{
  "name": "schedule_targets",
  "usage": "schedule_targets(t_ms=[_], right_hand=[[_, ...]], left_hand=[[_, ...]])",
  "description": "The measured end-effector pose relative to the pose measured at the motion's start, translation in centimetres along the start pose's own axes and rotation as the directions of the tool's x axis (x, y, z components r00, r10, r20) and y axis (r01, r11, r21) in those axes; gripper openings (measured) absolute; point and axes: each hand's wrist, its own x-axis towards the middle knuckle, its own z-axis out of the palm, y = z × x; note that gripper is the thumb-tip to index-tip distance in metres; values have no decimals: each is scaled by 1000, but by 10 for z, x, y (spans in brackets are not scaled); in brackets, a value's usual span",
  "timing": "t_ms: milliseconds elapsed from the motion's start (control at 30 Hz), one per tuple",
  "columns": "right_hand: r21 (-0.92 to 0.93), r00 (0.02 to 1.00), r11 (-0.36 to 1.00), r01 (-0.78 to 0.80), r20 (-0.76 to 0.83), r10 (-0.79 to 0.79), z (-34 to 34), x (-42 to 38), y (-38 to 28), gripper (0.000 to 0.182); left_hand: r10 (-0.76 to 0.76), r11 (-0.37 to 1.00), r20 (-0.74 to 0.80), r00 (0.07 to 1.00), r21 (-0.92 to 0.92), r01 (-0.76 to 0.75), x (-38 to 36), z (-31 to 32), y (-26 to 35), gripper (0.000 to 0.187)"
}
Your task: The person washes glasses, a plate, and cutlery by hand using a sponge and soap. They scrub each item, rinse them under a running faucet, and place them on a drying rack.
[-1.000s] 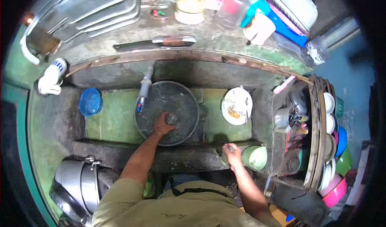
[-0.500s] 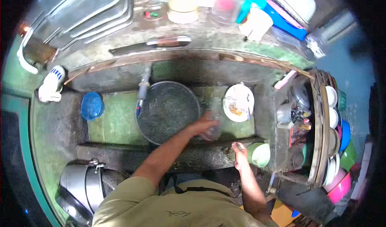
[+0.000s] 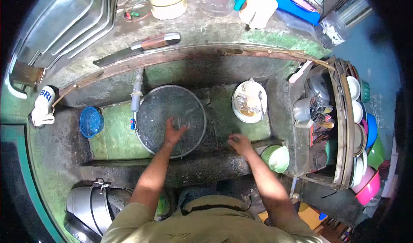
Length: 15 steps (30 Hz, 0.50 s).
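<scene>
My left hand (image 3: pixel 174 134) is over the round dark tub (image 3: pixel 203 133) of water, its fingers around a clear drinking glass (image 3: pixel 184 122) that barely shows against the water. To the right of the tub, my right hand (image 3: pixel 241 145) hovers above the sink's front ledge with its fingers curled in. Whatever may be inside them is hidden. Near that wrist stands a pale green container (image 3: pixel 277 159). Beyond it, a white plate (image 3: pixel 239 113) holds food scraps, a crumpled clear wrapper and a spoon (image 3: pixel 261 101).
A grey pipe with a blue tap (image 3: pixel 133 122) reaches the tub's left rim. The blue bowl (image 3: pixel 91 122) sits at the sink's left end. A large knife (image 3: pixel 137 48) lies on the back ledge. At right stands a wooden rack (image 3: pixel 342 135) of dishes.
My left hand has moved left with the glass, from beside the tub to over its water. My right hand has moved up and left, away from the green container. The view has shifted slightly.
</scene>
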Motion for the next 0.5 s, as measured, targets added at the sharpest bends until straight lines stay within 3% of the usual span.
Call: schedule_targets(t_ms=[33,67,133,200,233,267,333,367,433,500], right_hand=[[-130,1000,991,14,-2,-14,15,18,-1,35],[-119,1000,993,14,0,-14,31,38,2,35],[3,969,979,-205,140,202,69,76,17,42],[118,962,965,-235,171,214,125,110,67,42],[217,954,938,-269,195,229,138,119,67,42],[226,952,936,-270,205,226,150,122,67,42],[130,954,946,-299,51,295,148,125,41,39],[129,955,946,-297,57,292,147,126,35,39],[-142,989,979,-143,4,146,139,128,37,33],[-119,988,981,-150,4,151,112,116,28,32]], left_hand=[[0,1000,2,1000,11,0,-4,-3,3,73],[-87,994,15,996,71,86,-8,-6,7,75],[-181,974,17,983,145,177,-17,-6,7,78],[56,925,-53,997,379,-32,-23,-5,2,79],[18,851,-15,1000,524,-8,-23,-4,7,77],[13,845,-17,1000,535,-2,-23,-6,11,77],[-167,706,26,986,701,101,-24,-9,21,73],[-134,717,-19,991,688,110,-23,-9,30,74],[-187,729,-35,982,665,162,-16,-12,25,74],[-275,721,-15,961,659,216,-6,-17,22,69]])
